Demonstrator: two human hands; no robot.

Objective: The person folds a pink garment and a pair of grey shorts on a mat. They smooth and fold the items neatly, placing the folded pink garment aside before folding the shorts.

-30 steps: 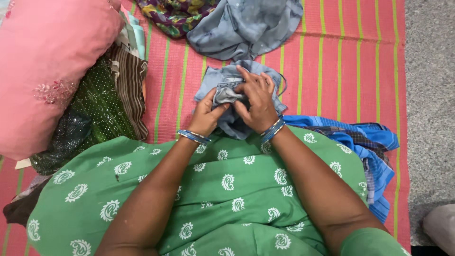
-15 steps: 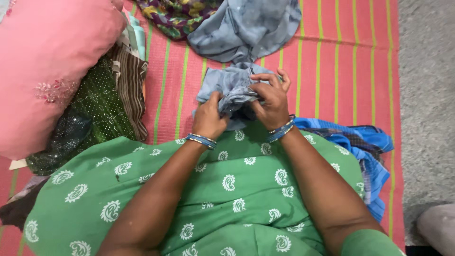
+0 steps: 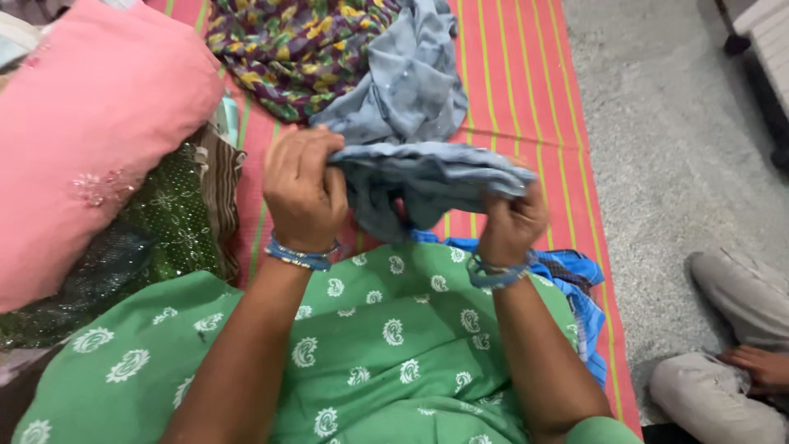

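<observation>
Two hands grip one grey-blue cloth, held up off the lap, above the red striped mat.

Item 1. Left hand [image 3: 302, 191]: fingers curled tight over the left end of the grey-blue cloth [image 3: 427, 179], knuckles toward the camera; a blue bangle sits at the wrist.

Item 2. Right hand [image 3: 511, 222]: fingers closed around the right end of the same cloth, thumb side up; a blue bangle at this wrist too.

Item 3. Grey-blue cloth: bunched lengthwise into a thick band stretched between the two hands, with a loose fold hanging down from its middle toward the lap. It touches nothing but the hands, as far as the view shows.

Item 4. Second grey cloth [image 3: 411, 86]: loose and rumpled on the mat just beyond the held one.

Item 5. Floral fabric [image 3: 296, 49]: purple, yellow and green, crumpled at the far end of the mat, partly under the second grey cloth.

Item 6. Blue checked cloth [image 3: 579, 284]: lying on the mat by the right forearm, partly tucked under the green printed garment [image 3: 386, 345] that covers the lap.

Item 7. Pink cushion [image 3: 90, 140] to the left, with dark green sequinned fabric [image 3: 164, 222] below it.

Item 8. Striped mat [image 3: 526, 90]; grey floor to the right, where another person's trouser leg [image 3: 731, 288] shows.

Progress, as judged: the held cloth is gathered but not yet a flat, squared fold; the two pieces beyond it lie unfolded, and no finished stack is visible.
</observation>
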